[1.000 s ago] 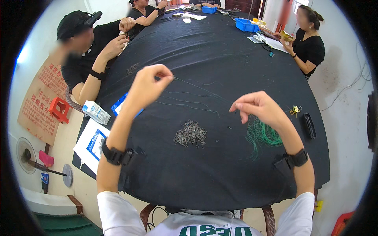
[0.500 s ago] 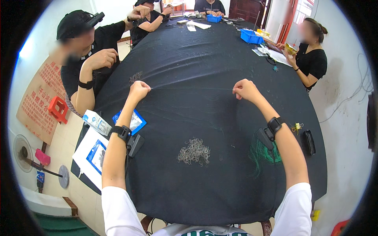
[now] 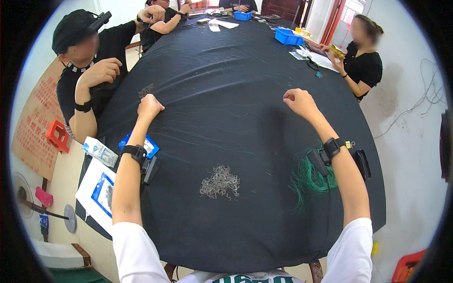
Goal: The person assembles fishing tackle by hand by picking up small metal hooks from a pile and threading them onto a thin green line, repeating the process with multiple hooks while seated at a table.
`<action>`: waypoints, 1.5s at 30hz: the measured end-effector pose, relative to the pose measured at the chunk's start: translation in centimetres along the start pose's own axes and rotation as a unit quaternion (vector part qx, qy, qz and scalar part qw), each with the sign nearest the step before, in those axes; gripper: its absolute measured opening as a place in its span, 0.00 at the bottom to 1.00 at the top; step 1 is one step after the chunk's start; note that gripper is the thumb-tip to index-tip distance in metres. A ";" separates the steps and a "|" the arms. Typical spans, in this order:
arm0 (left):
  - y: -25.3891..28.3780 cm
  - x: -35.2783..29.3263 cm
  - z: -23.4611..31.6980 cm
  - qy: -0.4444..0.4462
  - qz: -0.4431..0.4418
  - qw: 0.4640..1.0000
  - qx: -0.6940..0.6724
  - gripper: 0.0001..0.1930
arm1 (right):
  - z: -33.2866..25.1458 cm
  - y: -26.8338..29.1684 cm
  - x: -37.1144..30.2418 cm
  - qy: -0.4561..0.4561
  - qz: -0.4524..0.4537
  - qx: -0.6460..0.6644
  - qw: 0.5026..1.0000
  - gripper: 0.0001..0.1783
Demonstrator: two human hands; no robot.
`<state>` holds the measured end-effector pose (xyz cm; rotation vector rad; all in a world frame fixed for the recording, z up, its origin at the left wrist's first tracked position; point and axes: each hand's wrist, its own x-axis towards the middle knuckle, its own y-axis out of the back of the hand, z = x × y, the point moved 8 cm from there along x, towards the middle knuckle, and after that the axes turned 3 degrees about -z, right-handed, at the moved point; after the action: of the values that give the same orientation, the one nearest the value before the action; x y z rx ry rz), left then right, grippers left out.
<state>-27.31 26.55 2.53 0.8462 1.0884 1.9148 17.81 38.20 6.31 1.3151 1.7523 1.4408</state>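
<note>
My left hand [image 3: 150, 107] is closed in a pinch above the left side of the black cloth, on a thin fishing line that barely shows. Several fine pale lines [image 3: 207, 137] trail rightward over the cloth from near it. Raised farther right, my right hand [image 3: 302, 103] has its fingers loosely curled, with a gap between thumb and forefinger and no line visible in them. A pile of small metal fish hooks [image 3: 220, 183] lies between my forearms. Tangled green thread [image 3: 302, 177] rests beside my right wrist.
By my left forearm are a blue-and-white carton [image 3: 100, 152], a blue packet [image 3: 150, 146] and white paper [image 3: 89, 181] bearing another packet. A black case [image 3: 362, 164] lies right of my right wrist. Co-workers sit around the table; blue trays [image 3: 289, 37] stand farther off.
The line stretched between my hands no longer shows taut. My right hand has risen slightly and its fingers have loosened; my left stays pinched. The whole view has shifted a little.
</note>
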 end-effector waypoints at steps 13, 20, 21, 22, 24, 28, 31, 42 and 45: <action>1.7 -6.6 5.9 -0.158 0.103 0.975 0.117 0.08 | -1.9 4.4 -11.5 0.108 -0.088 0.081 0.987 0.06; 3.1 -15.1 13.4 -0.262 -0.032 0.960 -0.090 0.10 | -5.9 2.3 -17.2 0.229 -0.212 0.096 0.945 0.06; 3.5 -16.3 14.1 -0.261 -0.035 0.960 -0.090 0.10 | -6.2 2.4 -17.8 0.228 -0.213 0.098 0.945 0.06; 3.3 -17.5 15.0 -0.271 -0.076 0.952 -0.121 0.10 | -7.0 2.5 -18.8 0.262 -0.230 0.120 0.929 0.07; 1.9 -19.8 16.4 -0.273 -0.188 0.923 -0.194 0.11 | -8.4 2.7 -20.9 0.305 -0.270 0.157 0.900 0.10; 0.7 -24.9 18.5 -0.264 -0.326 0.880 -0.223 0.10 | -10.5 2.1 -24.4 0.348 -0.216 0.047 0.911 0.11; 0.0 -26.7 19.0 -0.275 -0.336 0.868 -0.243 0.10 | -10.4 0.8 -25.3 0.345 -0.184 -0.012 0.920 0.06; -1.3 -30.8 20.5 -0.328 -0.361 0.831 -0.267 0.15 | -10.5 2.3 -25.3 0.318 -0.144 0.067 0.935 0.03; -1.0 -32.2 21.9 -0.358 -0.342 0.825 -0.273 0.18 | -11.1 2.4 -25.8 0.323 -0.139 0.090 0.932 0.05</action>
<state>6.74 7.85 5.25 0.6231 0.2640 1.0391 19.49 10.09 7.24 0.6469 2.4187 1.6879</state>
